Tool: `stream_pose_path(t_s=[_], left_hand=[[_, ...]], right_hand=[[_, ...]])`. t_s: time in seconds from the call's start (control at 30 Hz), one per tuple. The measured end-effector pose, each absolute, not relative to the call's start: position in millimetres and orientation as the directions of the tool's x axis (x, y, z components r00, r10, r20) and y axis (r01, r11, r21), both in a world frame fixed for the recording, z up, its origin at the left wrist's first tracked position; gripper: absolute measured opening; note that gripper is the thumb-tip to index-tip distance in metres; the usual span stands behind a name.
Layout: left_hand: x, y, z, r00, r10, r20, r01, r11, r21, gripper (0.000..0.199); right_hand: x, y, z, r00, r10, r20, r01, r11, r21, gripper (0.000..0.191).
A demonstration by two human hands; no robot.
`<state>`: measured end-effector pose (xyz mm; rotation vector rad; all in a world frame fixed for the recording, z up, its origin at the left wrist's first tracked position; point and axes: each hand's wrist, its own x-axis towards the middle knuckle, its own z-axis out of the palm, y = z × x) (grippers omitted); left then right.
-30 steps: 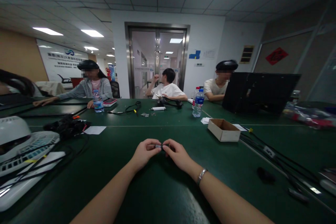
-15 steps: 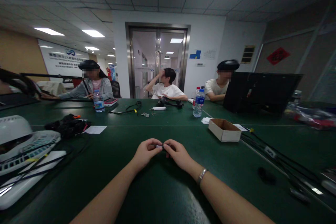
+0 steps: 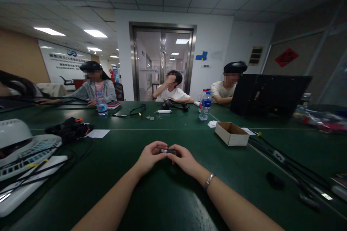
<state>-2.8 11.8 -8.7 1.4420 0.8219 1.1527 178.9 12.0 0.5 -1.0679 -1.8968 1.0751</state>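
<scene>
Between my two hands, above the green table, is a small dark cylindrical object with a silvery-grey left part. My left hand pinches its left end between thumb and fingers. The right end is gripped by the thumb and fingers of my right hand, whose wrist bears a silver bracelet. The fingertips of both hands nearly touch, and they cover parts of the object, so its exact kind cannot be made out.
An open cardboard box lies right of my hands, with black cables beyond. A white helmet is at left. Bottles and a monitor stand farther back, where several people sit.
More of the dark object shows between my fingers, and the fingers of my right hand have shifted slightly along it. The person in the middle across the table has turned the head.
</scene>
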Motion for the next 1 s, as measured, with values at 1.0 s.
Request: stream_pose_path(t_s=[1.0], left_hand=[[-1.3, 11.6, -6.6, 0.233, 0.951, 0.201, 0.027, -0.213, 0.977, 0.033]], right_hand=[[179.6, 11.2, -0.1, -0.432, 0.881, 0.192, 0.263, 0.327, -0.908, 0.021]])
